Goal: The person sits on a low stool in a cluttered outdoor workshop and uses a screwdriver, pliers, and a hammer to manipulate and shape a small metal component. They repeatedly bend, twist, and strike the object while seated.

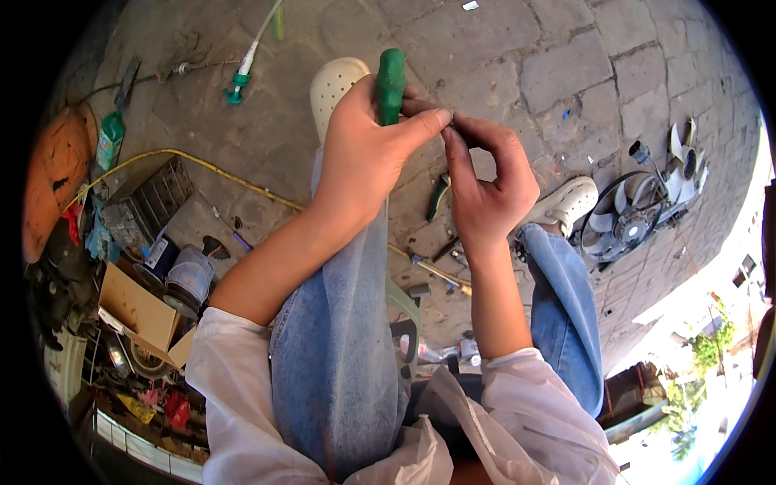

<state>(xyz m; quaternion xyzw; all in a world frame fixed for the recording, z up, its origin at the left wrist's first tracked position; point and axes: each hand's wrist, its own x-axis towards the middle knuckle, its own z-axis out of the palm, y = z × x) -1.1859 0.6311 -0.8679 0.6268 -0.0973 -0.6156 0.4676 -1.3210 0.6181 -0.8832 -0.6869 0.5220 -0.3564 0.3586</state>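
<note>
My left hand (360, 153) is closed round a tool with a green handle (391, 81), the handle upright and a thin metal shaft showing below. Its thumb stretches right toward my right hand (489, 186), whose thumb and forefinger meet in a pinch against the left hand's fingertips. Anything between those fingertips is too small to make out. Just below the hands lies a green-handled hand tool (439, 198) on the stone paving (566, 73), beside my jeans-covered left leg (331, 339).
A radiator fan (630, 222) lies by my right shoe (570, 202). A yellow hose (242, 182) crosses the paving. At left are an orange panel (56, 170), a crate (158, 202), containers (187, 279) and a cardboard box (133, 307). A syringe-like tool (241, 77) lies at the top.
</note>
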